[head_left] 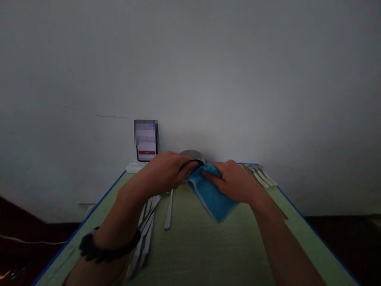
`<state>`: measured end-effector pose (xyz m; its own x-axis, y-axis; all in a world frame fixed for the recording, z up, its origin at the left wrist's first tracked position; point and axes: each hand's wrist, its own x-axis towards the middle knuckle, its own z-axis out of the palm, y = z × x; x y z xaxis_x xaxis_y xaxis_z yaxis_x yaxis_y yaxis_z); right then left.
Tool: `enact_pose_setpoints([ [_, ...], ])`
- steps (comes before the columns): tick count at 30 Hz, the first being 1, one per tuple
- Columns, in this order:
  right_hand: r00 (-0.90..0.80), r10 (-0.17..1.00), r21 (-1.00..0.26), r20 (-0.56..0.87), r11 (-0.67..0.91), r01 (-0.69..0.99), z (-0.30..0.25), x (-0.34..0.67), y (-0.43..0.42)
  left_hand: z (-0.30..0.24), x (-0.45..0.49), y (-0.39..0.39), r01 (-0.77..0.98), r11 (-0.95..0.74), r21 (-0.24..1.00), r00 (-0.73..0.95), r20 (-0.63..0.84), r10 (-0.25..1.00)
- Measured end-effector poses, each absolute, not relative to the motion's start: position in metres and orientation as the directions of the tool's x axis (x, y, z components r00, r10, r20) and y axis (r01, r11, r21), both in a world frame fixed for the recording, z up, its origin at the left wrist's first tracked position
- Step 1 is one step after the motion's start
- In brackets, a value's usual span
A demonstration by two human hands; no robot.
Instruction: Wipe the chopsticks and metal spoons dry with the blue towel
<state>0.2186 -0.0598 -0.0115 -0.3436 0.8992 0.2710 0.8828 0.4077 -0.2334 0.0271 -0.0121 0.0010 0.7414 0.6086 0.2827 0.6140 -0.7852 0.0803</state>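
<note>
My left hand is closed on the near edge of a rounded grey metal thing, which looks like a bowl; the fingers cover much of it. A blue cloth with a pale hem is gripped in my right hand. The cloth's top touches the edge of the metal thing, close to my left fingertips, and its lower corner hangs over the table. Below my left hand lies a piece of metal cutlery, its upper end hidden. Several more pieces of metal cutlery lie in a bunch beside my left forearm.
On the right of the pale green table lie chopsticks and several pieces of white-handled cutlery. A phone stands on a white base at the back left. The wall rises behind the table.
</note>
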Motion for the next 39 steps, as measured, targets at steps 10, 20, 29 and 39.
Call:
enact_pose_setpoints([
  [10, -0.342, 0.913, -0.279, 0.222, 0.395, 0.875, -0.008, 0.243, -0.058, 0.002, -0.019, 0.007, 0.635, -0.682, 0.362, 0.582, 0.355, 0.731],
  [20, -0.269, 0.851, -0.135, 0.452, 0.363, 0.922, -0.006, 0.251, -0.058, 0.001, -0.009, 0.003, 0.356, -0.391, 0.849, 0.534, 0.158, 0.831],
  [29, -0.286, 0.824, -0.036, 0.489, 0.346, 0.937, -0.010, 0.235, -0.056, 0.003, 0.013, -0.009, 0.263, -0.393, 0.881, 0.594, 0.174, 0.786],
  [39, -0.329, 0.809, -0.032, 0.487, 0.392, 0.919, -0.010, 0.222, -0.059, 0.008, 0.023, -0.020, 0.396, -0.480, 0.783, 0.613, 0.164, 0.773],
])
